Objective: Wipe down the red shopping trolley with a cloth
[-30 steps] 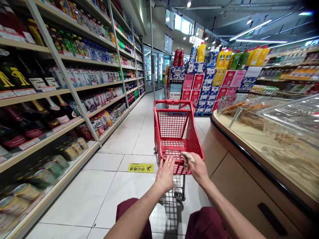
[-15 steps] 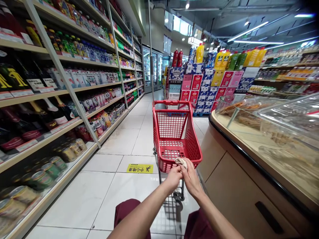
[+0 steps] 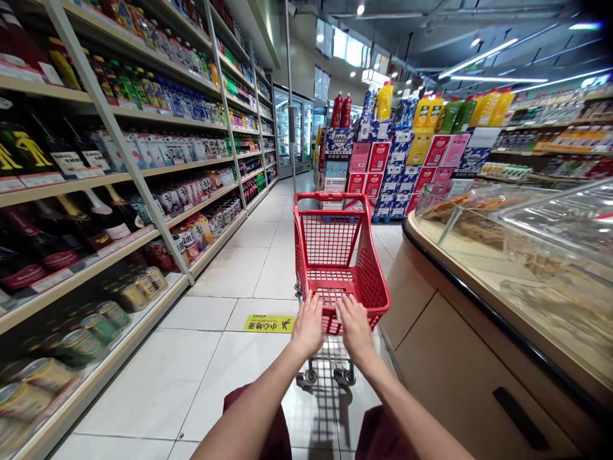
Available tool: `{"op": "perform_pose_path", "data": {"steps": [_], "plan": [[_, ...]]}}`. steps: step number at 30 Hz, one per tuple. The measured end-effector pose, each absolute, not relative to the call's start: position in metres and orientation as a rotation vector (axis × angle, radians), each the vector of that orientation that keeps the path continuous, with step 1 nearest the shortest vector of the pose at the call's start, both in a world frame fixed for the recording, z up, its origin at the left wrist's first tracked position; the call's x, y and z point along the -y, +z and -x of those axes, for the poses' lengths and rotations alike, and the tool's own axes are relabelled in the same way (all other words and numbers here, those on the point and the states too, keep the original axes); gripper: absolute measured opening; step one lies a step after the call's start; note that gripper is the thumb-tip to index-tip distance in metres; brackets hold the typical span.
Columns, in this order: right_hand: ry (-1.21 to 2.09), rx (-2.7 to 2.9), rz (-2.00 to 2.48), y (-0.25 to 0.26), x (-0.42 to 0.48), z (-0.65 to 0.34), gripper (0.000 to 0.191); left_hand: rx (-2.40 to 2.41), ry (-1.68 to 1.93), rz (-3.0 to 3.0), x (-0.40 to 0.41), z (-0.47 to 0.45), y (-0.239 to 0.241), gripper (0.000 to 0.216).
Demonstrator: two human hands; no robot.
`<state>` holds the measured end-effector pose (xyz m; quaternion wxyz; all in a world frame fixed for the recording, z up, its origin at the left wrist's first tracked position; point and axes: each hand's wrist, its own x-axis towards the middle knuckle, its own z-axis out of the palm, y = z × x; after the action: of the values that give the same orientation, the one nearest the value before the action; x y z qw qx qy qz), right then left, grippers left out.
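In front of me stands a red plastic shopping cart (image 3: 379,287) with lattice walls. My left hand (image 3: 308,326) is over its near rim, palm down, fingers stretched out and holding nothing visible. Just to the right, my right hand (image 3: 355,324) is at the same rim, fingers forward and bent a little. A small pale edge of a cloth (image 3: 339,313) shows along this hand's inner side; the rest is hidden under the hand. Whether either hand presses on the rim is hard to tell.
Drink shelves (image 3: 158,169) run along the left. A wooden counter (image 3: 460,358) with clear food covers stands close on the right. Stacked drink cartons (image 3: 395,166) rise beyond the cart. A yellow caution sticker (image 3: 269,324) lies on the tiled floor (image 3: 225,370).
My hands were together around the crumpled whitish cloth. They have parted, the left moving leftward, and both now reach over the cart's near rim. The cloth is mostly out of sight.
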<state>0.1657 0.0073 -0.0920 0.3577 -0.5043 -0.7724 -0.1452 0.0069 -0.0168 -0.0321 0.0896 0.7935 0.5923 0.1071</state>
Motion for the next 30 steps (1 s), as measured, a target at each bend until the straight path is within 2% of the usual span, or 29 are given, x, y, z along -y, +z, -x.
{"op": "perform_pose_path", "data": {"steps": [3, 7, 10, 13, 18, 21, 26, 30], "plan": [[-0.415, 2.097, 1.219, -0.096, -0.005, -0.179, 0.046, -1.816, 0.254, -2.442, 0.018, -0.001, -0.039, 0.067], [-0.454, 1.864, 1.440, -0.095, -0.007, -0.221, 0.046, -1.886, 0.247, -2.447, 0.020, -0.002, -0.045, 0.074], [-0.396, 1.862, 1.341, -0.101, -0.001, -0.192, 0.047, -1.885, 0.202, -2.453, 0.020, -0.006, -0.046, 0.079], [-0.356, 2.042, 1.120, -0.105, 0.005, -0.151, 0.050, -1.857, 0.187, -2.515, 0.020, -0.006, -0.046, 0.074], [-0.454, 1.911, 1.280, -0.104, 0.000, -0.195, 0.057, -1.840, 0.178, -2.553, 0.023, -0.004, -0.048, 0.076], [-0.476, 1.756, 1.382, -0.124, 0.006, -0.221, 0.058, -1.814, 0.149, -2.541, 0.023, -0.006, -0.046, 0.078], [-0.403, 1.929, 1.245, -0.173, 0.042, -0.203, 0.058, -1.795, 0.110, -2.515, 0.024, -0.005, -0.040, 0.076], [-0.442, 1.824, 1.231, -0.141, 0.036, -0.191, 0.055, -1.777, 0.110, -2.491, 0.024, -0.002, -0.038, 0.082]]}}
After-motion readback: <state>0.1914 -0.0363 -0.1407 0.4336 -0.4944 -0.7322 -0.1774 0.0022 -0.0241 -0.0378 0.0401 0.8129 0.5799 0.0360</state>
